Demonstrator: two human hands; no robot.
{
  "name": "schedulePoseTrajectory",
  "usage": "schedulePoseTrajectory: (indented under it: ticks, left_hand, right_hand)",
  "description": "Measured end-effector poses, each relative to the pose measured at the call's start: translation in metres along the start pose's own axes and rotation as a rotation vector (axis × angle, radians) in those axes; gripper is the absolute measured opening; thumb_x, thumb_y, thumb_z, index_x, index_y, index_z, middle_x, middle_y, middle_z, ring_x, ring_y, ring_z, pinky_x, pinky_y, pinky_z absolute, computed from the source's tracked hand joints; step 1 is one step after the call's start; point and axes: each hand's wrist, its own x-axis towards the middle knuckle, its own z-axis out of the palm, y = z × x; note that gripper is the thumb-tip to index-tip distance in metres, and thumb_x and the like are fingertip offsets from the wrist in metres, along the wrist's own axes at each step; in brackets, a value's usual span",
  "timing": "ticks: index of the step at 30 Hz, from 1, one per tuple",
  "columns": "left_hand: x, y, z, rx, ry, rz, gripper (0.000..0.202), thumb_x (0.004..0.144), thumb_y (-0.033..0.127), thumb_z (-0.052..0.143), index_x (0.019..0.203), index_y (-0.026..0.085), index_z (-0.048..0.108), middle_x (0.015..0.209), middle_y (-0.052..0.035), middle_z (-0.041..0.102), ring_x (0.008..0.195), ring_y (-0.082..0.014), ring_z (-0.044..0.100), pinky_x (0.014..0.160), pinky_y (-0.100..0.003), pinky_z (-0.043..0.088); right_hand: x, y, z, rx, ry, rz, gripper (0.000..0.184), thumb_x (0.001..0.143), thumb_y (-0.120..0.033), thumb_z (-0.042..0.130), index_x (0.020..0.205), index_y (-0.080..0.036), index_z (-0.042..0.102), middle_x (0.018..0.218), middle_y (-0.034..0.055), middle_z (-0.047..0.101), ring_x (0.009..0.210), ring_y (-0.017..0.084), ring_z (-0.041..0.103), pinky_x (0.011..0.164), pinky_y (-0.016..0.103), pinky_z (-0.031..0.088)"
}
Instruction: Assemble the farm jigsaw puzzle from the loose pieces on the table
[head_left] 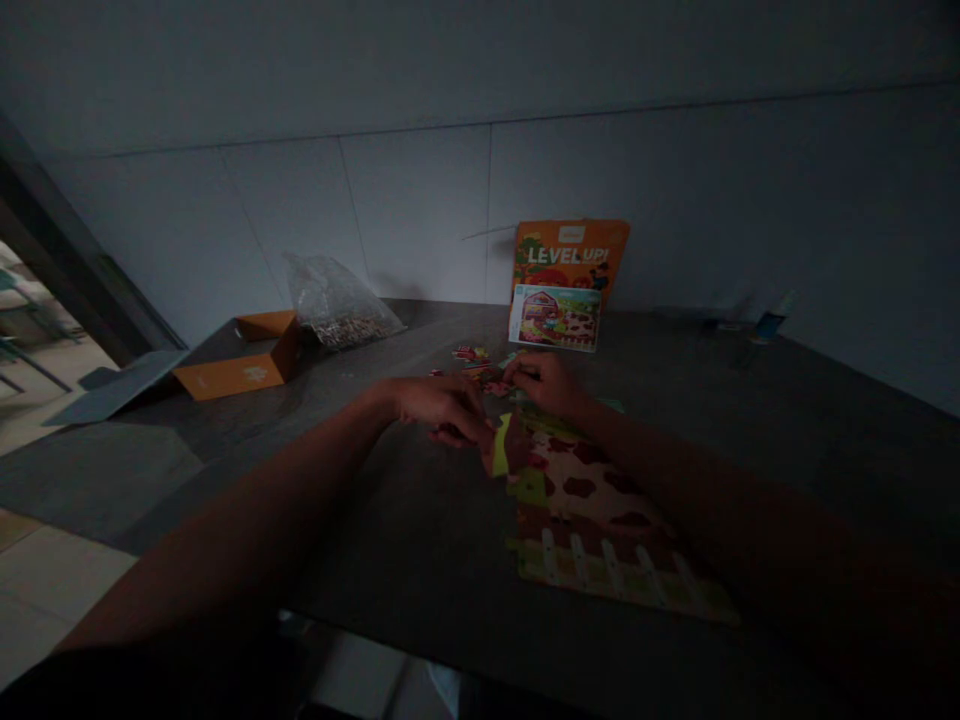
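A partly joined jigsaw puzzle [581,487] lies on the table in front of me, showing a cow with brown patches and a white fence. My left hand [448,408] pinches a puzzle piece [502,447] with a yellow-green edge, just over the puzzle's upper left side. Beyond it, my right hand [546,380] reaches to the loose puzzle pieces [472,355], its fingers bent and pressed together among them. Whatever may be between those fingertips is too small and dark to make out.
A picture card [556,318] leans on an orange "LEVEL UP!" box [574,245] against the wall. To the left stand an open orange box [236,378] and a clear plastic bag [337,310]. A small bottle [772,320] is at the back right of the dark table [420,540].
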Motion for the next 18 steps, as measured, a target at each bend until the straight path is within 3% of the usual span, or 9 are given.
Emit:
schedulePoseTrajectory:
  ticks: [3,8,12,15,18]
  left_hand:
    - [0.004,-0.0054,0.0002,0.028,-0.114,-0.015,0.039,0.081,0.049,0.068,0.07,0.011,0.07,0.05,0.0015,0.05,0.038,-0.0068,0.038,0.036,-0.018,0.027]
    - [0.006,-0.0099,-0.0005,-0.018,-0.116,-0.014,0.04,0.085,0.05,0.064,0.08,0.011,0.071,0.058,-0.0006,0.058,0.038,-0.007,0.041,0.034,-0.018,0.029]
    - [0.0068,-0.0061,0.0007,-0.033,-0.046,0.048,0.031,0.082,0.041,0.069,0.073,0.013,0.065,0.057,0.002,0.056,0.041,-0.0072,0.046,0.035,-0.016,0.033]
    - [0.0084,-0.0041,0.0008,-0.082,0.034,0.094,0.025,0.077,0.037,0.074,0.08,0.014,0.063,0.067,0.0004,0.064,0.05,-0.0107,0.059,0.038,-0.016,0.04]
    - [0.0094,-0.004,0.001,-0.12,0.052,0.124,0.025,0.075,0.034,0.076,0.084,0.014,0.063,0.069,0.0002,0.067,0.051,-0.0107,0.061,0.039,-0.016,0.041]
  right_hand:
    - [0.0003,0.0006,0.0009,0.0,-0.006,-0.004,0.017,0.074,-0.011,0.054,0.071,-0.015,0.069,0.072,0.0042,0.072,0.069,0.017,0.066,0.066,0.026,0.047]
    - [0.0008,0.0,0.0014,-0.01,-0.004,-0.002,0.018,0.074,-0.009,0.054,0.07,-0.016,0.07,0.073,0.0041,0.073,0.07,0.018,0.068,0.067,0.026,0.049]
    - [0.001,0.0013,0.002,-0.031,0.003,-0.007,0.019,0.073,-0.007,0.054,0.07,-0.015,0.071,0.073,0.0038,0.073,0.069,0.017,0.068,0.067,0.025,0.049]
    - [0.0007,0.0019,0.0018,-0.054,-0.006,-0.023,0.021,0.073,-0.006,0.054,0.072,-0.016,0.072,0.071,0.0028,0.073,0.068,0.016,0.066,0.068,0.025,0.05]
    - [0.0004,0.0025,0.0015,-0.056,-0.015,-0.02,0.022,0.073,-0.006,0.053,0.074,-0.015,0.073,0.073,0.0035,0.073,0.069,0.017,0.067,0.067,0.026,0.051]
